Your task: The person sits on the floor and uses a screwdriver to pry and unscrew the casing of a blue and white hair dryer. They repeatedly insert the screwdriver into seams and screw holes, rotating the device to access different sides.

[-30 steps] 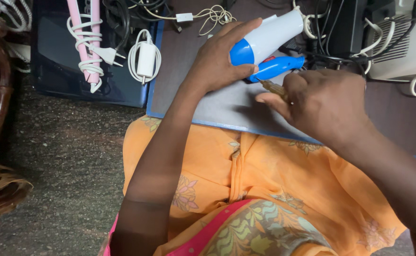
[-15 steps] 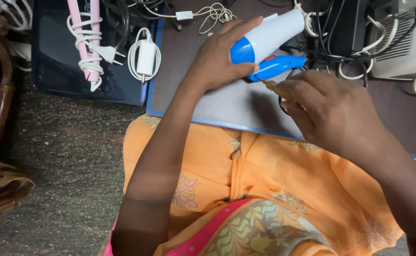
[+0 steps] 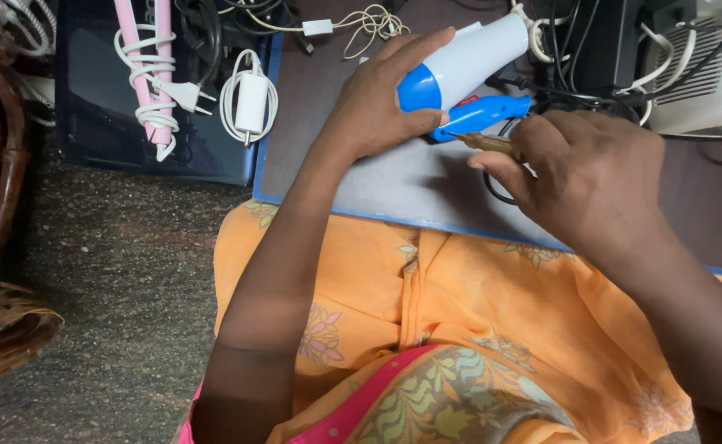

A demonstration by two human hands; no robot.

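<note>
The hair dryer (image 3: 468, 62), white in the barrel and blue at the back and handle, lies on the grey mat (image 3: 377, 177) with its nozzle pointing up and to the right. The left hand (image 3: 381, 103) is wrapped over its blue rear end, fingers curled around the body and pinning it to the mat. The right hand (image 3: 583, 177) is closed on a thin screwdriver (image 3: 484, 142) with a brownish handle, whose metal tip points left and touches, or nearly touches, the underside of the blue handle.

Compared with half a second ago, the right hand has drawn slightly back and to the right, so the screwdriver's shaft, hidden behind the fingers then, now shows clearly. The left hand's grip and the dryer's place on the mat are unchanged. A second ago the tool showed too, angled lower over the mat.

To the left of the mat sits a dark blue tray (image 3: 98, 123). In it lie a pink hair straightener (image 3: 143, 49) wound in its white cable, its white plug beside it, and a white charger (image 3: 251, 100) with its cord looped around it. Above the mat is a tangle of black and white cables (image 3: 361, 18), and at the far right a white appliance (image 3: 706, 82). An orange patterned garment (image 3: 460, 304) covers the person's lap below the mat.
</note>
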